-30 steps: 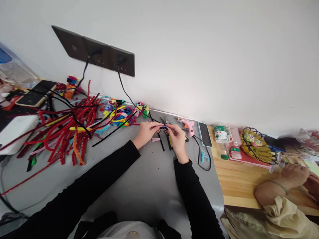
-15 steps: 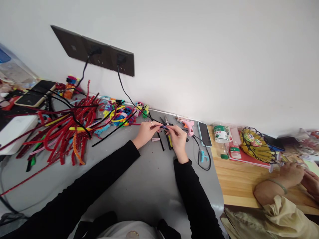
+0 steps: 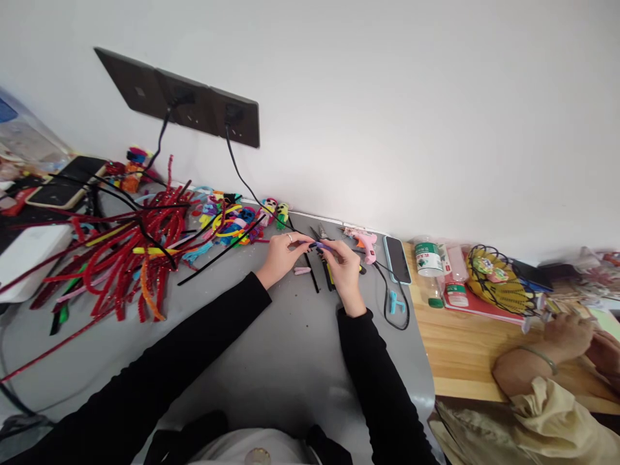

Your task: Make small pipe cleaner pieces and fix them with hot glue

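Between my two hands is a small purple-blue fuzzy piece (image 3: pixel 320 245), pinched at both ends. My left hand (image 3: pixel 283 257) has its fingertips closed on the left end, and a ring shows on one finger. The right end is between the thumb and fingers of my right hand (image 3: pixel 346 271). Pliers with yellow-and-black handles (image 3: pixel 328 274) lie partly hidden behind my right hand. Short pink pieces (image 3: pixel 303 270) and a black stem (image 3: pixel 314 279) rest on the grey table (image 3: pixel 271 361) just below the hands.
Red fuzzy stems (image 3: pixel 159 226) are heaped at the left, with small colourful figures (image 3: pixel 270 208) along the wall. A pink glue gun (image 3: pixel 369 247), its cable and a phone (image 3: pixel 397 259) lie right. Beyond, a person's forearm (image 3: pixel 523 368) rests on a wooden table (image 3: pixel 450 349).
My right hand has shifted slightly left and up, and more of the purple-blue piece shows between the hands. The whole view has moved very slightly.
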Demonstrator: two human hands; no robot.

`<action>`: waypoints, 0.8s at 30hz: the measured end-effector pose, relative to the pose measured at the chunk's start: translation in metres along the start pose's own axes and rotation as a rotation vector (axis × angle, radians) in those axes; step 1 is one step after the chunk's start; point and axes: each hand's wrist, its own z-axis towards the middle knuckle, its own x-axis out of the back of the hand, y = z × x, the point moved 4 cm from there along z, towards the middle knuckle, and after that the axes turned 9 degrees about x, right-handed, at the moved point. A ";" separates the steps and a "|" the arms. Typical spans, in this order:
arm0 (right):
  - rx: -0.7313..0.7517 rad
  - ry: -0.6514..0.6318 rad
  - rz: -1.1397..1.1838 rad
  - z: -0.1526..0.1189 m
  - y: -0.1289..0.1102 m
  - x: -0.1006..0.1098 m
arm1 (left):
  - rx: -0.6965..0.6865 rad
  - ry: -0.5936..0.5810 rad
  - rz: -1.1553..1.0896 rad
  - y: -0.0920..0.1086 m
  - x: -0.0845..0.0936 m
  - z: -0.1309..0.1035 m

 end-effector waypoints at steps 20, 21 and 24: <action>0.023 0.033 -0.097 -0.001 -0.001 -0.001 | 0.056 0.020 0.004 -0.011 -0.004 -0.002; 0.027 0.031 -0.104 -0.001 -0.001 -0.001 | 0.062 0.019 0.006 -0.011 -0.004 -0.002; 0.037 0.030 -0.122 0.000 -0.003 0.000 | 0.069 -0.017 0.012 -0.009 -0.004 -0.001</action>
